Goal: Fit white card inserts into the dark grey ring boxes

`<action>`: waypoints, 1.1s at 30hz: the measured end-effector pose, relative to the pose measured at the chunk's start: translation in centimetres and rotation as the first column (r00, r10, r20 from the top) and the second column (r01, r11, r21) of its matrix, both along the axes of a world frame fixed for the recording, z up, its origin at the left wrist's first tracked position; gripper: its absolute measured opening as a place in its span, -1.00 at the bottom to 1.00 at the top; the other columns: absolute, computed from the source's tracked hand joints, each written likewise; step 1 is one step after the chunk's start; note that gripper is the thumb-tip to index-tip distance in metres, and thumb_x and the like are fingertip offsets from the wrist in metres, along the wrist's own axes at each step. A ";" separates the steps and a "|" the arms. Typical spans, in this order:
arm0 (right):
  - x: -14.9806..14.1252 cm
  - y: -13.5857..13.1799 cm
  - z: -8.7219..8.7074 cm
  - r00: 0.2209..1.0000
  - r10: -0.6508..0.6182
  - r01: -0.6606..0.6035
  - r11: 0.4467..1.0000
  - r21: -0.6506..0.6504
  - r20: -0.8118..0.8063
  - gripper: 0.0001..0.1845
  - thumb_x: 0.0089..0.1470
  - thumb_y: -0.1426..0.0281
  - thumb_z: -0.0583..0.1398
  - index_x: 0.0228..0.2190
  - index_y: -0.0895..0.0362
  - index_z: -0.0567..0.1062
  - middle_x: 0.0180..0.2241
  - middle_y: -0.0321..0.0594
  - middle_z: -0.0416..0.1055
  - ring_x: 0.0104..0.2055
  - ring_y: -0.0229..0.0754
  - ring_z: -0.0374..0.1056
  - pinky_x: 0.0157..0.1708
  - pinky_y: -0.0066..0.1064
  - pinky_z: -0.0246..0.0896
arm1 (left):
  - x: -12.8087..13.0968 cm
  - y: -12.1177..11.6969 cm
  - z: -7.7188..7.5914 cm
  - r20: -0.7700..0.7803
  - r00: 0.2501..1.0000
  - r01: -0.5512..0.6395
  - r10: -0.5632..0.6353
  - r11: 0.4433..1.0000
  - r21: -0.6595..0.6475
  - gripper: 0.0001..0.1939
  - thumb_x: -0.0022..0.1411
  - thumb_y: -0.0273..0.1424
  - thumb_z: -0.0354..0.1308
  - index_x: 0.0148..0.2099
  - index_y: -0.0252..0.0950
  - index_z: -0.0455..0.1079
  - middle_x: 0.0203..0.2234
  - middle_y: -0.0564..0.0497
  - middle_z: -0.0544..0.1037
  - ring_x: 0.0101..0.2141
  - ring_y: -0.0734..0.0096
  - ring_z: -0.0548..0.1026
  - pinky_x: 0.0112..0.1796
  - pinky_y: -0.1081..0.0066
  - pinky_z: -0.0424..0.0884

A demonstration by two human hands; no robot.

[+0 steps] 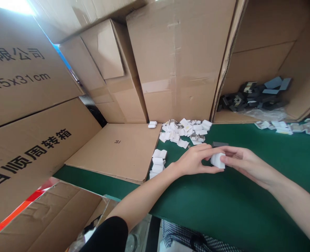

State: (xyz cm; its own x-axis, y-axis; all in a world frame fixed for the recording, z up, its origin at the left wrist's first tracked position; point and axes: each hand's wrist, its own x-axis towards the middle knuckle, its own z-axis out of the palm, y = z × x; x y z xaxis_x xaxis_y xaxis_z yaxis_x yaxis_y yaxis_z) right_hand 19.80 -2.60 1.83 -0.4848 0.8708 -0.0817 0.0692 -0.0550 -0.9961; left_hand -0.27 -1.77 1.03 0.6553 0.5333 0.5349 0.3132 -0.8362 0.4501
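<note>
A small white folded card piece (217, 161) is held between my two hands, just above the green tabletop. My left hand (199, 158) grips it from the left, thumb below and fingers above. From the right, my right hand (239, 160) pinches the same piece between thumb and fingers. Part of the piece is covered by my fingers. Right behind my hands lies a dark grey piece (220, 144). A pile of similar white pieces (183, 131) is spread beyond my left hand. Several more white pieces (158, 162) form a column beside my left forearm.
A flat cardboard sheet (113, 150) covers the left of the green table (223, 210). Tall cardboard boxes (181, 63) stand along the back. An open box (265, 59) at right holds dark grey pieces (254, 96). More white pieces (281, 126) lie before it.
</note>
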 end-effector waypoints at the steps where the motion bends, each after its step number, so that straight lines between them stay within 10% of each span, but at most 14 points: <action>1: 0.1 0.1 -0.1 1.000 -0.014 0.014 1.000 0.000 0.000 -0.52 -0.09 0.19 0.31 -0.11 0.09 0.51 -0.09 -0.07 0.49 -0.05 0.05 0.38 -0.06 -0.18 0.33 | 0.0 0.0 -0.1 -0.016 1.000 -0.005 0.005 1.000 0.003 -0.47 0.19 -0.11 0.09 0.07 -0.38 0.35 -0.49 0.03 0.30 -0.42 0.45 0.30 -0.30 0.42 0.29; 12: 0.7 0.2 -0.2 0.992 -0.124 0.123 0.986 0.111 0.003 -0.66 -0.10 0.22 0.32 -0.22 -0.02 0.49 -0.20 -0.15 0.51 -0.13 0.00 0.42 -0.20 -0.34 0.39 | 0.3 -0.5 -0.2 -0.013 1.000 -0.014 0.012 0.994 -0.112 -0.43 0.22 -0.16 0.07 0.23 -0.24 0.20 -0.40 0.00 0.36 -0.33 0.43 0.35 -0.23 0.42 0.33; 22: 0.7 0.2 -0.6 0.962 -0.263 0.273 0.895 0.353 -0.077 -0.68 -0.16 0.25 0.35 -0.32 0.03 0.43 -0.11 -0.15 0.47 -0.09 -0.01 0.41 -0.12 -0.24 0.39 | 1.1 0.4 -2.0 0.405 0.901 0.069 0.155 0.871 -0.486 -0.35 -0.01 -0.30 0.33 0.13 -0.24 0.23 -0.32 0.00 0.44 -0.31 0.44 0.44 -0.22 0.34 0.43; 33: 1.0 -0.2 -1.0 0.937 -0.337 0.131 0.575 0.808 0.088 -0.85 -0.04 0.34 0.27 -0.35 0.01 0.42 -0.06 -0.20 0.46 -0.04 0.02 0.39 -0.03 -0.11 0.31 | 1.2 0.8 -2.9 0.555 0.797 0.203 0.239 0.758 -0.619 -0.38 -0.09 -0.44 0.38 0.04 -0.29 0.26 -0.23 -0.06 0.47 -0.27 0.42 0.50 -0.14 0.25 0.45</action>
State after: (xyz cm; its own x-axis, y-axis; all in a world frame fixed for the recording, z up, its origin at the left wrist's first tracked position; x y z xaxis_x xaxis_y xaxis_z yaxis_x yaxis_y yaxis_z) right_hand 20.76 -2.81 0.78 -0.3139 0.7250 0.6130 0.3794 0.6877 -0.6190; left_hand 0.91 -0.94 -1.83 0.3265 0.8855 0.3305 -0.1763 -0.2865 0.9417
